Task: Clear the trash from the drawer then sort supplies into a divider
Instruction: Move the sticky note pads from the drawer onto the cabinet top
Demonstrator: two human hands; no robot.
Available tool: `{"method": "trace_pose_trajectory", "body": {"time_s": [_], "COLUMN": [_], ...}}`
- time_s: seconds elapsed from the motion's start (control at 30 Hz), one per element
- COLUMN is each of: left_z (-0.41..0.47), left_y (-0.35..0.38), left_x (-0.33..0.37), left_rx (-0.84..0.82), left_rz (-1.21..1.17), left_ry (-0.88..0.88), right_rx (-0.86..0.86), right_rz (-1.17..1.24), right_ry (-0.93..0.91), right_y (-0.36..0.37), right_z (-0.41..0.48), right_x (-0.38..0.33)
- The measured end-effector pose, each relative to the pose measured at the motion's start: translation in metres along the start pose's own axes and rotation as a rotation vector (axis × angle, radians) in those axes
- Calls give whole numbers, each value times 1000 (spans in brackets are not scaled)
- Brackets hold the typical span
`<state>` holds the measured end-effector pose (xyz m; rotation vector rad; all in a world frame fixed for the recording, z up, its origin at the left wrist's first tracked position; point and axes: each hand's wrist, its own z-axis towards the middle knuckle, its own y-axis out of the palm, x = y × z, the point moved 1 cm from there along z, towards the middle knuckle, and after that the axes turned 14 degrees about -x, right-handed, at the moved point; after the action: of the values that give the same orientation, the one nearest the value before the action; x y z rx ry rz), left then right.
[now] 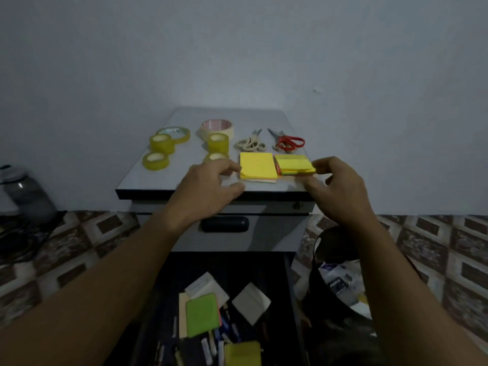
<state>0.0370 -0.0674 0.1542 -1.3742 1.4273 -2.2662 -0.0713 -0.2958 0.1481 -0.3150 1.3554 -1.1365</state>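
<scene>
Dimly, grey cabinet top (148, 178), tiled floor (66, 247), left fingers (229, 165) spread, right fingers (320, 163) pinching sticky notes (294, 165)

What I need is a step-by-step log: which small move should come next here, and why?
Probably let the right hand release the multicoloured note pad and reach down for the green pad in the open drawer. That pad already lies flat beside the yellow note pad on the cabinet top, while more supplies remain below.
</scene>
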Motion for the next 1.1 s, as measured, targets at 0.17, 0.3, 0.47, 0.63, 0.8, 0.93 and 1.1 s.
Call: {"method": "trace_pose_trajectory", "body": {"time_s": [0.17,0.3,0.47,0.63,0.8,0.93,1.1], "left_z": [-57,-98,-128,-145,-146,-141,-144], "left_y": [-3,21,77,121,149,166,181], "left_x": [-29,-71,-135,-171,-187,-188,-194], "left_rx": [8,-132,-395,-568,-621,-599,-567], "left_rz": [-195,-305,-212,-221,-144,-13,-47], "left_ry": [9,-132,-386,-481,-504,-480,-452], "right_rx": [-44,-325,-679,-999,-1121,-1130,-1050], "right_rz": [143,201,156,64,-3,-78,54], "right_ry": [1,32,123,264,312,308,387], "right_y": [15,56,130,186,211,221,225], "right_z": [-50,-79,-107,-139,-163,-171,-164], "right_x": [-10,-8,15,43,59,64,75]}}
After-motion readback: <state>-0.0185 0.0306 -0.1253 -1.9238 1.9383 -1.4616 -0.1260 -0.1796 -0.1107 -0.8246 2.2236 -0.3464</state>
